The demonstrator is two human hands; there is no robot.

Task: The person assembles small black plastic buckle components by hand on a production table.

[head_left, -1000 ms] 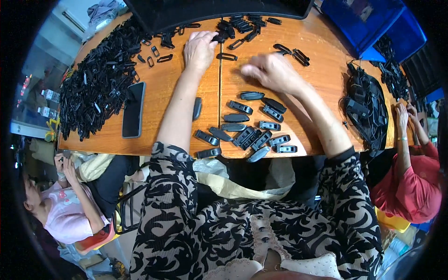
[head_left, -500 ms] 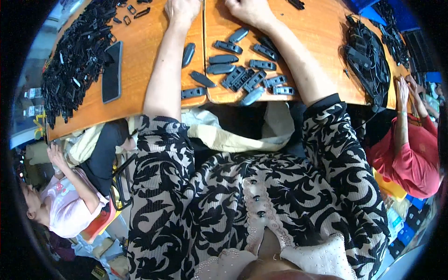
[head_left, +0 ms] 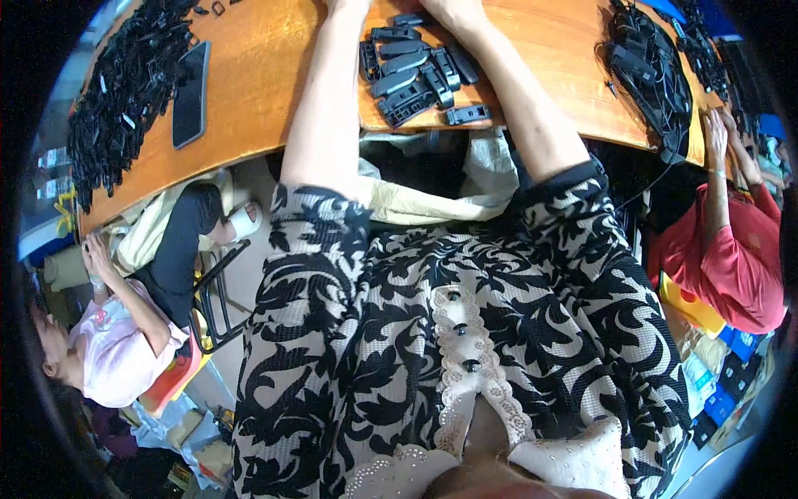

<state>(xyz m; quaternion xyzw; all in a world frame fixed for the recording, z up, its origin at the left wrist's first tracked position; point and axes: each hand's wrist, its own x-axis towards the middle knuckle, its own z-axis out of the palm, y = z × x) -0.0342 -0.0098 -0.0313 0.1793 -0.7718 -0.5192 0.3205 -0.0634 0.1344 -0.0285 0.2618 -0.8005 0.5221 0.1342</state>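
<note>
At the top edge of the view, only the wrist and a bit of my left hand (head_left: 349, 6) show. The back of my right hand (head_left: 455, 12) appears to its right, and the fingers of both are cut off, so what they hold cannot be seen. Between my forearms lies a close cluster of dark plastic pieces (head_left: 405, 63), long and rounded, some showing slotted undersides. One slotted plastic piece (head_left: 468, 115) sits apart at the table's near edge. My right forearm passes just beside the cluster.
A heap of small black parts (head_left: 125, 100) covers the table's left side, with a dark phone (head_left: 190, 96) beside it. On the right is a black tangle of cords and parts (head_left: 648, 79). One person (head_left: 125, 358) sits at left, another (head_left: 723, 258) at right.
The scattered plastic pieces are now drawn together into a tighter cluster, and those left of the table seam have gone from there. The table sits higher in view, hiding more of my hands.
</note>
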